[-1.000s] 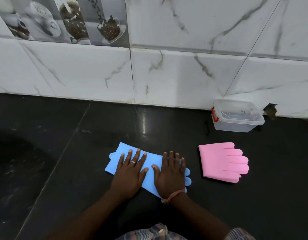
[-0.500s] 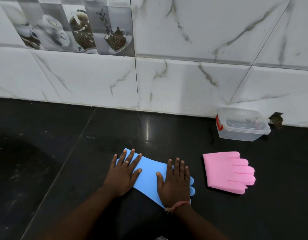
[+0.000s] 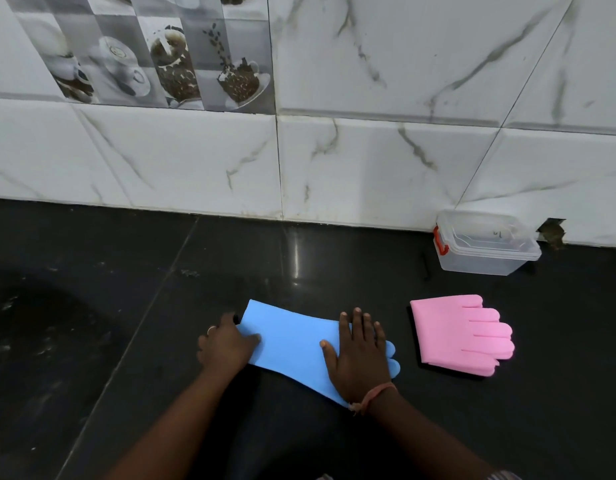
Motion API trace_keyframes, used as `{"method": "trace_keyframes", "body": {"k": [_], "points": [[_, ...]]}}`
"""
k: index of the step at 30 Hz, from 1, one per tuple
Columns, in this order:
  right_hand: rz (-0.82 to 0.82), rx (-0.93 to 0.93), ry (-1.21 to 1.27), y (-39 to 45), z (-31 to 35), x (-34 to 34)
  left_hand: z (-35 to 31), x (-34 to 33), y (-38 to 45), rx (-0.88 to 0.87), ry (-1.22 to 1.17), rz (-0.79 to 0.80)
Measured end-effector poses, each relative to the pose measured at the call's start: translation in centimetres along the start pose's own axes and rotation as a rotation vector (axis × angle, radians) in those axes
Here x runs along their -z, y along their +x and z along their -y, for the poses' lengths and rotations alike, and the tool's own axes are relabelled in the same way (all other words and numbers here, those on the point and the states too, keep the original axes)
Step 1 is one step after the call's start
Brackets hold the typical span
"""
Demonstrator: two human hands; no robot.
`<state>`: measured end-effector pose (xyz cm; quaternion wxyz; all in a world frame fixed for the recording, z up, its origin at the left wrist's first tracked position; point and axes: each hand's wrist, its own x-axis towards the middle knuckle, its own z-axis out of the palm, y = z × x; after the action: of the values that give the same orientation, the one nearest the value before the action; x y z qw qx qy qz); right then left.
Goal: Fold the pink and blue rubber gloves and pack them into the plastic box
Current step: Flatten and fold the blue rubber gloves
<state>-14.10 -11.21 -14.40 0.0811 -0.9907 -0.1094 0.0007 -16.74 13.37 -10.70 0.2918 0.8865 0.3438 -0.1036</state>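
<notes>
Blue glove [image 3: 292, 337] lies flat on the black tabletop [image 3: 126, 306], near the middle of the scene, cuff end to the left and fingertips to the right. Left hand [image 3: 227, 346]: grip closed on the cuff edge, thumb on top of the rubber and fingers curled beneath or beside it; half a second earlier this hand lay flat with fingers spread on the glove. Right hand [image 3: 360, 358]: fingers straight and together, palm pressing the finger end of the glove, as before. Only the rounded blue fingertips show past this hand on the right; the rest of the glove's finger section is hidden under the palm. Pink glove [image 3: 458, 336] rests to the right, just apart from the blue one, already folded, its position unchanged. Plastic box [image 3: 486, 244] stands farther right against the marble-tiled wall [image 3: 368, 168], lid on, a red latch visible on its left end; any contents cannot be made out through the clear wall. The camera has tilted upward since the earlier frame, showing more wall.
</notes>
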Motion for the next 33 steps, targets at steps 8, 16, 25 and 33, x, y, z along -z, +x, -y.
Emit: {"method": "trace_keyframes", "body": {"k": [8, 16, 25, 33], "points": [[0.006, 0.106, -0.017, 0.5, -0.6, 0.2, -0.7, 0.7, 0.0, 0.006, -0.199, 0.139], [-0.012, 0.018, -0.097, -0.1, 1.7, 1.8, 1.3, 1.1, -0.8, 0.025, -0.644, 0.152], [0.014, -0.023, 0.692, -2.5, 8.0, 0.4, -0.6, 2.3, -1.4, -0.133, -0.569, 0.135], [0.113, -0.251, 1.073, -2.2, 7.4, 4.0, -4.1, 4.2, -4.5, -0.268, -0.502, 0.142]]}}
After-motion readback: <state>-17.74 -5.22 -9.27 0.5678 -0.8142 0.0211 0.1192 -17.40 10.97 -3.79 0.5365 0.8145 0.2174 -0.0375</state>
